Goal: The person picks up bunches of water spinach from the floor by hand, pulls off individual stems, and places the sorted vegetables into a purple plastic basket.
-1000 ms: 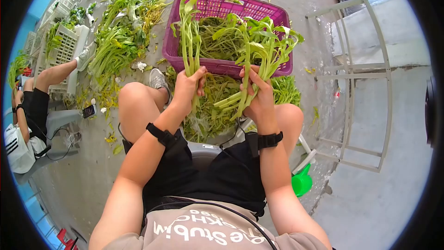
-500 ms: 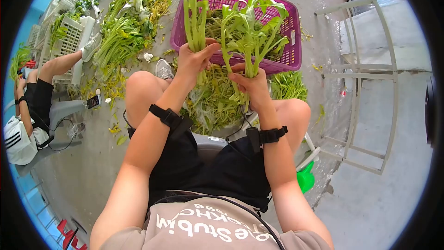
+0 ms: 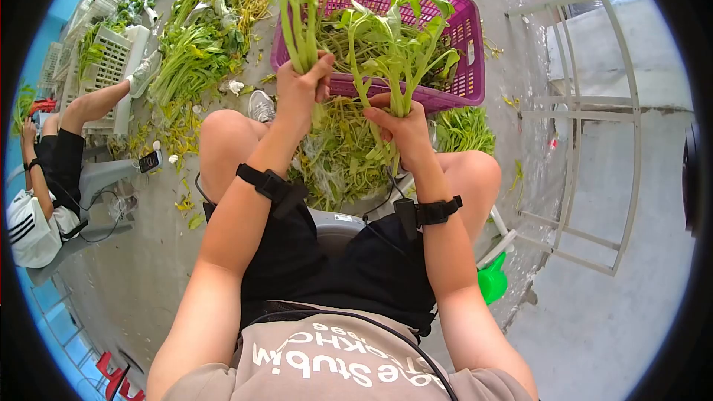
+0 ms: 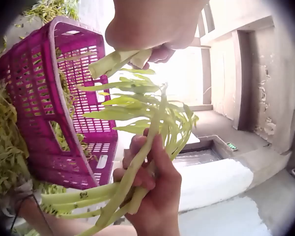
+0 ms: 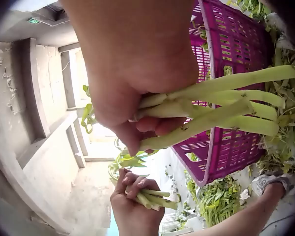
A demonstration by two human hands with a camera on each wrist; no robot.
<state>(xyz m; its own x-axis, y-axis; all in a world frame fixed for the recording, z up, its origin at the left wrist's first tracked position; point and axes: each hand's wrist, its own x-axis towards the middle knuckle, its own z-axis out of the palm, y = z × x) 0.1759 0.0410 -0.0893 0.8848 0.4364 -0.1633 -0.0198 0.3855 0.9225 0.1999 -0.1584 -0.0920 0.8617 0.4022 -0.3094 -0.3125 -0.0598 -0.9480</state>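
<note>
My left hand grips a bunch of long-stemmed leafy greens, held upright at the near left corner of a purple plastic basket. To its right, my right hand holds a second leafy bunch, its leaves overlapping the basket in the head view. Cut stem ends stick out below the right hand in the right wrist view. The left hand's stem ends are short and close together. More green stalks lie inside the basket.
Yellowed trimmings pile up on the floor between the knees. A heap of greens lies to the left, near another seated person and white crates. A metal frame and green scoop are at the right.
Both hands have moved forward, the left with its bunch rising higher. The right bunch, earlier splayed with stem ends pointing left, now stands more upright and gathered.
</note>
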